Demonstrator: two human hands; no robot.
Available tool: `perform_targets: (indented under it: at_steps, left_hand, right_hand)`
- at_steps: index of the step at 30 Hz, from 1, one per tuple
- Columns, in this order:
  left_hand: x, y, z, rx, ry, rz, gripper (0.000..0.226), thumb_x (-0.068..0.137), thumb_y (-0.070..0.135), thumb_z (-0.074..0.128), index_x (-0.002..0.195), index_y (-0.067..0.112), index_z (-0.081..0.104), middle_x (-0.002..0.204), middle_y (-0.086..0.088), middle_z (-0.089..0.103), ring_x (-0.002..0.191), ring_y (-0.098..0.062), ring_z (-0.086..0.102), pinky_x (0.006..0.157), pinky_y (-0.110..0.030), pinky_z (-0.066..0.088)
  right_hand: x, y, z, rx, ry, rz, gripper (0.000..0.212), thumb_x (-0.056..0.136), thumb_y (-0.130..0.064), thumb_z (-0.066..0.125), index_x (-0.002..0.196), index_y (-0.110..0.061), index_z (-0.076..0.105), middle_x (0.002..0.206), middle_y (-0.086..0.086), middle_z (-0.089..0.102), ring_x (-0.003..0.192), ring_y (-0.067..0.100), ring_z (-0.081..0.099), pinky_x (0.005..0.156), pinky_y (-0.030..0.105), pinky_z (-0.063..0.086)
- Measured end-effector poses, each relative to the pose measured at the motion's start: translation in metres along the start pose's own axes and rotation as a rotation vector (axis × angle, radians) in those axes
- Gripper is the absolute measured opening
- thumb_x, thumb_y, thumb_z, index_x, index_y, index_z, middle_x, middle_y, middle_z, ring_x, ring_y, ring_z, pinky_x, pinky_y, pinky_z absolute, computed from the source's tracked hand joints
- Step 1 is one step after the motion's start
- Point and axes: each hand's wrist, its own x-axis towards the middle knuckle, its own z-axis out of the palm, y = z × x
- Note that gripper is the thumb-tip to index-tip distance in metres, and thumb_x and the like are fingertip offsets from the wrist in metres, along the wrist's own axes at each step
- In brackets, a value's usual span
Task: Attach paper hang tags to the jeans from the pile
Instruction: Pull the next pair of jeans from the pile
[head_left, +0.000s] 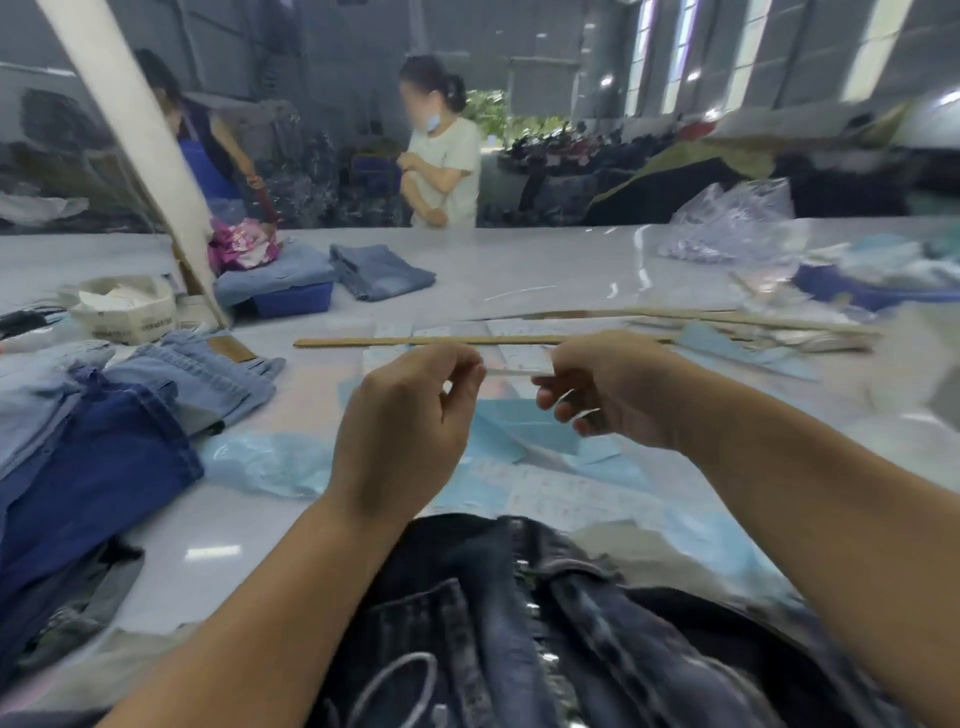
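Head view shows a wide pale worktop (519, 270) running across the scene, with two people standing at its far edge. Along its left side lies a pile of jeans (93, 426) in light and deep blue, and at the near edge, just under the forearms, lies a dark washed pair of jeans (493, 623), partly blurred. Farther back on the left, folded light denim (382, 270) sits beside a blue bin (293, 300) with more denim on top, and a white bucket (127, 309) stands to the left of that. A crumpled clear plastic bag (737, 218) rests at the far right. A long wooden stick (467, 341) lies across the middle of the worktop, just beyond the hands. Pale blue and white paper hang tags (524, 431) are scattered flat between the stick and the dark jeans. Both hands are raised above these tags. The left hand (410, 415) has its fingers curled, thumb and forefinger pinching one end of a thin white strip (511, 370). The right hand (613, 389) pinches the other end, and the strip runs taut between them; whether it is a tag seen edge-on or a fastener cannot be told.
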Motion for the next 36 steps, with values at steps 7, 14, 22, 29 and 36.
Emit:
perform_targets:
  at_steps: [7,14,22,29,36]
  left_hand:
    - [0.036,0.139,0.006,0.089,-0.196,0.417,0.021,0.087,0.024,0.055,0.074,0.013,0.068,0.063,-0.001,0.065,0.049,-0.028,0.057,0.046,-0.030,0.045]
    - [0.032,0.244,0.049,0.046,-0.557,0.361,0.015,0.090,0.037,0.059,0.085,0.025,0.066,0.075,0.006,0.065,0.068,-0.018,0.060,0.056,-0.028,0.046]
    - [0.057,0.247,0.141,-0.062,-1.050,0.027,0.021,0.094,0.038,0.061,0.101,0.021,0.070,0.086,0.005,0.069,0.073,-0.009,0.062,0.060,-0.024,0.051]
    - [0.050,0.218,0.218,-0.275,-1.167,-0.214,0.016,0.091,0.029,0.067,0.076,0.022,0.068,0.053,0.013,0.061,0.048,0.000,0.054,0.039,-0.008,0.036]
    - [0.017,0.177,0.262,-0.359,-1.136,-0.481,0.014,0.095,0.020,0.061,0.089,0.015,0.072,0.071,0.006,0.068,0.057,-0.006,0.054,0.047,-0.012,0.039]
  right_hand:
    - [-0.136,0.023,-0.102,0.211,0.036,-0.028,0.028,0.090,-0.028,0.057,0.065,-0.017,0.061,0.062,0.004,0.062,0.048,0.012,0.051,0.047,0.022,0.043]
    - [-0.187,0.074,-0.162,0.263,0.338,-0.163,0.028,0.082,0.003,0.065,0.063,-0.018,0.069,0.059,0.002,0.061,0.044,0.009,0.050,0.043,0.022,0.043]
    - [-0.176,0.122,-0.202,0.128,0.319,-0.219,0.028,0.088,0.014,0.052,0.086,-0.011,0.064,0.063,-0.001,0.058,0.048,0.010,0.048,0.048,0.024,0.037]
    - [-0.129,0.151,-0.219,0.109,0.354,-0.215,0.017,0.093,0.002,0.057,0.098,-0.012,0.064,0.070,0.001,0.059,0.052,0.010,0.047,0.048,0.024,0.038]
    - [-0.086,0.204,-0.208,-0.039,0.677,-0.017,0.018,0.084,-0.007,0.069,0.097,-0.017,0.064,0.085,0.009,0.069,0.068,0.019,0.060,0.066,0.037,0.052]
